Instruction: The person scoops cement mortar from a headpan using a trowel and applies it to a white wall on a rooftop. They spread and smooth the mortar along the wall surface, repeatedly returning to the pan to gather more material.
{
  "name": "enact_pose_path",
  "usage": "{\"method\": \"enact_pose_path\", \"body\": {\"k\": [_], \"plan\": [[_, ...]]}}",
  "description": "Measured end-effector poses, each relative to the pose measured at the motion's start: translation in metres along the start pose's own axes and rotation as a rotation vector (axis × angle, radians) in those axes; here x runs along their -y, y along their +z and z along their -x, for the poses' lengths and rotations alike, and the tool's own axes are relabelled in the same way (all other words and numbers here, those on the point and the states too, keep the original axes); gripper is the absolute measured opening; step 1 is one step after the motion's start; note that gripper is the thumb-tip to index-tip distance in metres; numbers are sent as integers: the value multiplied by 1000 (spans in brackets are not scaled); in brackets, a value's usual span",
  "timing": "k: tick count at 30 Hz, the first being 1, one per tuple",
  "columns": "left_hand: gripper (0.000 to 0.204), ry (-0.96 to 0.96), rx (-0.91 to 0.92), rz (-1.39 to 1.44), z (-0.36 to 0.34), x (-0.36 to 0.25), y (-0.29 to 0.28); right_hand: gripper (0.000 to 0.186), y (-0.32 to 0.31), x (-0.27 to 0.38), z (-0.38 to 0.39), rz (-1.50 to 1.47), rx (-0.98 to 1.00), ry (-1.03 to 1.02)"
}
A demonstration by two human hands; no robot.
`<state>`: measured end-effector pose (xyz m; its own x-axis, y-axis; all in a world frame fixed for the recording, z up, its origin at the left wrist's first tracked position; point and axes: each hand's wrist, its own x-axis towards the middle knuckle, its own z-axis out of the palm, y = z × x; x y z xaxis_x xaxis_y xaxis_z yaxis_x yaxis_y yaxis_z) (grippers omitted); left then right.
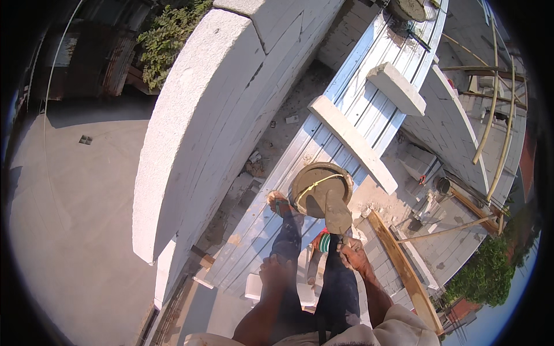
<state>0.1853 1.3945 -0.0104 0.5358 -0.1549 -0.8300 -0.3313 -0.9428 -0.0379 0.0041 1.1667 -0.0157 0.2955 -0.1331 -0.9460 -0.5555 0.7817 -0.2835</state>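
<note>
My right hand point(352, 255) is wrapped round the handle of a trowel. The blade of this trowel point(337, 213) is coated in grey mortar and lies over the near rim of a round bucket point(351, 185). Wet mortar point(313, 203) fills the bottom of the bucket, and a yellowish cord handle point(317, 183) crosses it. My left hand point(277, 270) rests on my left knee with its fingers laid over the dark trouser leg, holding nothing. The bucket stands on ridged metal planking point(254, 225), beside my sandalled left foot point(279, 203).
A tall white block wall point(202, 115) rises on the left. Two pale blocks point(353, 144) lie across the planking ahead, with another mortar container point(408, 9) beyond. Below, between my legs, shows a person's striped sleeve point(325, 242). A wooden board point(404, 268) slants on the right.
</note>
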Motion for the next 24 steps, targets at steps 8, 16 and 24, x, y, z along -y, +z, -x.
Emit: {"method": "enact_pose_path", "body": {"k": [8,16,24], "plan": [[66,-10,17,61,1,-1,-9,31,37,278,33,962,-311,-1108],[60,92,-104,79,2,11,14,30,98,473,35,1753,-753,-1235],[60,22,-113,154,12,6,8,26,75,577,1,1849,-1078,-1170]]}}
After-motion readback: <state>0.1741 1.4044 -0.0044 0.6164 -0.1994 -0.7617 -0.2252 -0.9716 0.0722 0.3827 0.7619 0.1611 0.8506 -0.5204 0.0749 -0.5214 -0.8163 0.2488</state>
